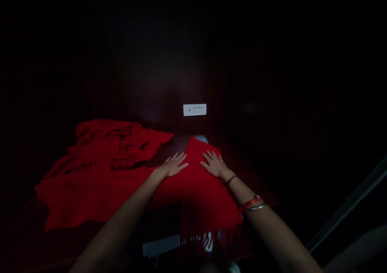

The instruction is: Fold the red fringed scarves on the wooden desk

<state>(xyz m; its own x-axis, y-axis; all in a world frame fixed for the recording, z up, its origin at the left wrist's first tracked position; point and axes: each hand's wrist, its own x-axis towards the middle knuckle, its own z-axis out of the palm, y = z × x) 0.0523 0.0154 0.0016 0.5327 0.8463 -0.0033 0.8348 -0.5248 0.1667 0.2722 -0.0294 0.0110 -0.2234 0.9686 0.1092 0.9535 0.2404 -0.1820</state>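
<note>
A red fringed scarf [205, 200] lies on the dark surface, with its tasselled end hanging over the front edge toward me. My left hand [173, 166] rests near its left edge, fingers spread and palm down. Flat on the cloth's right side lies my right hand [215, 165], its fingers also spread. Neither hand grips anything. More red cloth [99, 192] stretches out to the left, and a crumpled red heap [115, 140] lies behind it. I cannot tell whether these are one piece or several.
A white socket plate [194, 110] is on the dark back wall. Just beyond the scarf's far tip sits a small bluish item [200, 138], blurred out. Under the front edge shows a pale flat piece [160, 245]. The surroundings are very dark.
</note>
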